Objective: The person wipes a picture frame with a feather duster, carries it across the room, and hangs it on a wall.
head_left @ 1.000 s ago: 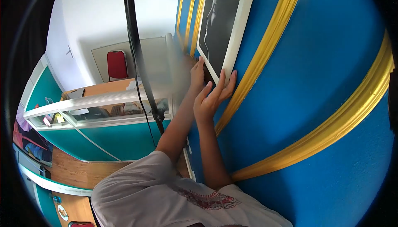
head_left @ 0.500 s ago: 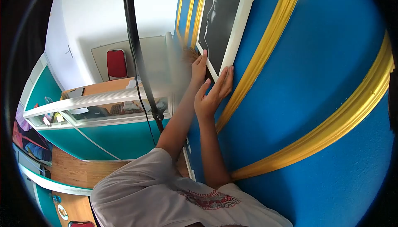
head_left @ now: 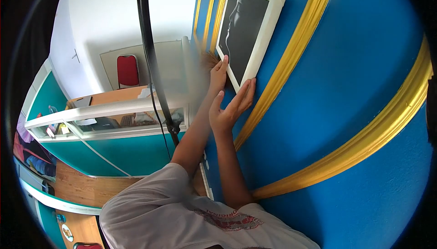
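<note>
A framed picture (head_left: 248, 33) with a wide white border and a dark image of a face in profile is against the blue wall at the upper middle. My left hand (head_left: 219, 73) grips its lower left edge, thumb on the front border and the other fingers partly hidden at the edge. At the lower right corner, my right hand (head_left: 231, 111) has its fingers stretched out along the white edge, the thumb spread apart. The picture sits at a tilt in view, and its back is hidden.
Gold mouldings (head_left: 291, 65) run along the blue wall (head_left: 337, 99). A black pole (head_left: 150, 53) with a cable stands left of my arms. Beyond it are a teal partition (head_left: 109, 155), a desk (head_left: 116, 95) and a red chair (head_left: 128, 70).
The picture's right side has shifted slightly right and down in view. My right hand has dropped a little and moved left, its fingers still at the corner. My left hand is nearly unmoved.
</note>
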The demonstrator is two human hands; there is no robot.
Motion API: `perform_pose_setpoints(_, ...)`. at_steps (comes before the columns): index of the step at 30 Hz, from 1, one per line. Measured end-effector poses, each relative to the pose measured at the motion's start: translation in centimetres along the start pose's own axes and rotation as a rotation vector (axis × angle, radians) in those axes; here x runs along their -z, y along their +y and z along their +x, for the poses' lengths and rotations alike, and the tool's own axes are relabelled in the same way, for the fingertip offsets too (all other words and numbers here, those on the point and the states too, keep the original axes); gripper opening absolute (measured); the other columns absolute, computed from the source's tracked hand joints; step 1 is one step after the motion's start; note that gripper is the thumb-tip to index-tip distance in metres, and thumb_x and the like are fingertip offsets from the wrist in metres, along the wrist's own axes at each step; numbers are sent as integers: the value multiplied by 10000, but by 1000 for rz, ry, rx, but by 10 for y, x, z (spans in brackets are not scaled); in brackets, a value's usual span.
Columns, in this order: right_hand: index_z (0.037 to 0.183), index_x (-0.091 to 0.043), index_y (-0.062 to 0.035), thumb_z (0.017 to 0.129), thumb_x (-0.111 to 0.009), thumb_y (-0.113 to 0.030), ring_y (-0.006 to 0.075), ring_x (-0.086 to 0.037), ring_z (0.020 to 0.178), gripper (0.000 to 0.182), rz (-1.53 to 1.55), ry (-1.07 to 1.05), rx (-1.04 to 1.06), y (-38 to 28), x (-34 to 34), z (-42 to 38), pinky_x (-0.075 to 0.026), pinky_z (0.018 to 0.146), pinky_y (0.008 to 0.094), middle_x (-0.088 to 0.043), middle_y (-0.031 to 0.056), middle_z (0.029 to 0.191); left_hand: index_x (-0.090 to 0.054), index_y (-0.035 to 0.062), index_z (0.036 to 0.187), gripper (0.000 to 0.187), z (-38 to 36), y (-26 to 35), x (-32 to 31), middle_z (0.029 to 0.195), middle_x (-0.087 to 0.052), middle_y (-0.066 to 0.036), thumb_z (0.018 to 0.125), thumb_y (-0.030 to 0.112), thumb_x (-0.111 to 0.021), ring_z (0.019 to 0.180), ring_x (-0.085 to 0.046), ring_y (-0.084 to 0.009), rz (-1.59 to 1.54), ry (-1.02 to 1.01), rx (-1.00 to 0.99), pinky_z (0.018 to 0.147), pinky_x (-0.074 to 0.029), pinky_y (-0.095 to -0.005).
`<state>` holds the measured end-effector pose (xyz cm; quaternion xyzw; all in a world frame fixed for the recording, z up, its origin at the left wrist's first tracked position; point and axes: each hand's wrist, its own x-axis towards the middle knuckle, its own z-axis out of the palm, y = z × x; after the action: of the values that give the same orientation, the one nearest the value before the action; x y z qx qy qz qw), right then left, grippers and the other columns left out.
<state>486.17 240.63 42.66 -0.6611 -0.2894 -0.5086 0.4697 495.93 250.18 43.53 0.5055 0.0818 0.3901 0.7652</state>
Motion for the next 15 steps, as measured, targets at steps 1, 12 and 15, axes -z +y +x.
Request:
perform_pose_setpoints(1,1456,-258,82,950,-519,-215,414,-270,1379,643,-6,1,5,0,0,-1,-253,1122,510,-254,280,1481,-683,-19,1100,466,-1,2,0,948,-669,-33,949,415,-607,858,-569,-92,-12,-15,3,773,-444,-234)
perform_pose_setpoints(12,1455,-223,111,958,-516,-237,421,-254,1372,674,1,-6,-4,-2,2,-8,-249,1117,509,-221,286,1479,-664,-15,1103,466,-17,16,-3,946,-660,-37,951,420,-599,867,-577,-112,-20,-2,74,797,-442,-247)
perform_pose_setpoints(15,1445,-235,118,954,-528,-211,424,-266,1368,660,16,-4,-24,-3,5,-8,-265,1115,509,-223,288,1474,-659,-12,1114,464,-13,11,-5,932,-655,-31,957,419,-589,866,-576,-108,-51,26,38,803,-440,-244)
